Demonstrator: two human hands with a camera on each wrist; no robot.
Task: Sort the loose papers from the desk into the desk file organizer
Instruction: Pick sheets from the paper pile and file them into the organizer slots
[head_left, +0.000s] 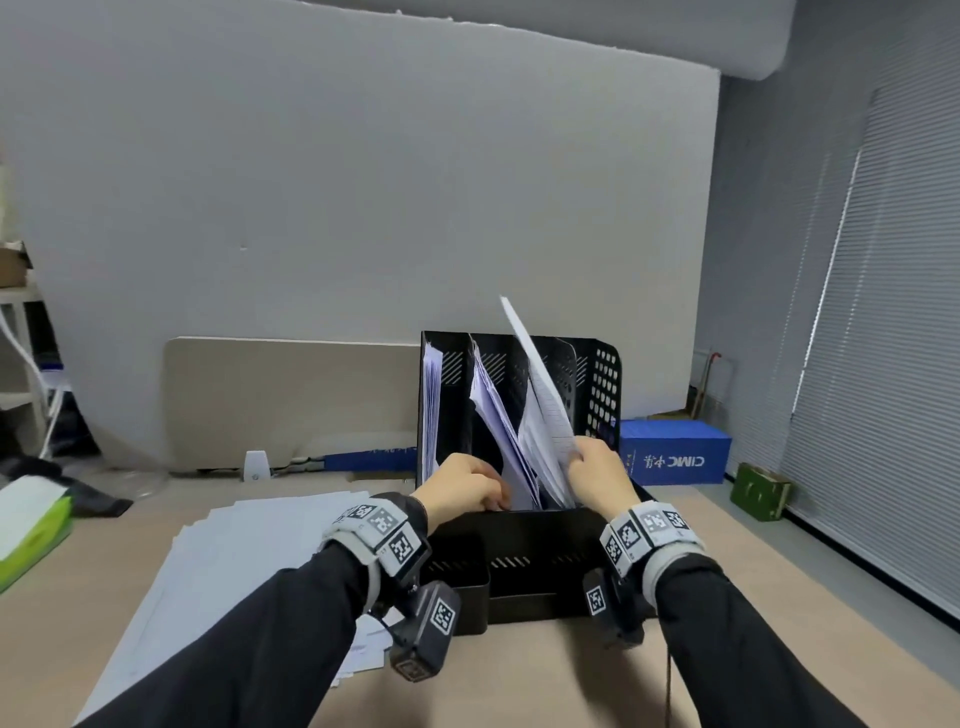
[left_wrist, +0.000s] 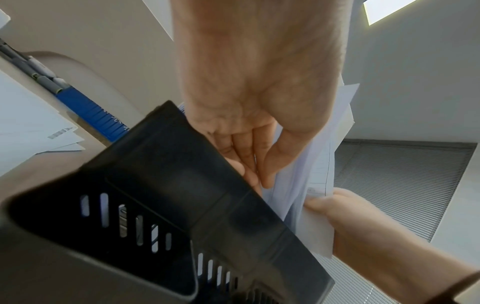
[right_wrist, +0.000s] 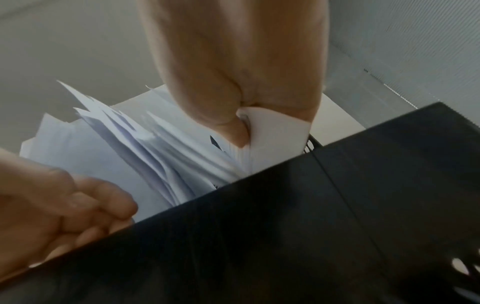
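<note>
At 9 o'clock on the desk (head_left: 519, 675) a green-and-white pack (head_left: 31, 525) is lying at the edge. Just right of it, loose papers (head_left: 249, 540) are spreading in a flat pile from 9 toward 7 o'clock, partly under the left sleeve (head_left: 260, 649).

The left hand (head_left: 462, 486) is sitting at the centre, at the near rim of the black organizer (head_left: 530, 561). In the left wrist view its fingers (left_wrist: 244, 148) are lying nearly straight, reaching down into the organizer beside the filed sheets; they are curled round nothing there. In the right wrist view the same hand (right_wrist: 59, 214) is showing at 8 o'clock with its fingers loosely bent over the rim.

The organizer is standing at 12 o'clock from the hands, dividers upright. Its leftmost slot is holding a thin upright sheaf (head_left: 431, 410); the next slot is holding a stack (head_left: 498, 426) leaning left at the top.

The right hand (head_left: 597, 473) is at 2 o'clock from the left hand, pinching a bundle (head_left: 545, 395) of sheets at its lower edge, thumb (right_wrist: 231, 115) on one side and fingers on the other. The bundle is rising from the hand toward 11 o'clock, its lower end inside a right-hand slot of the organizer, its top corner standing above the back wall.

At 3 o'clock, beyond the desk, a blue box (head_left: 675, 452) and a green crate (head_left: 758, 491) are sitting on the floor beside the blinds (head_left: 883, 312).
</note>
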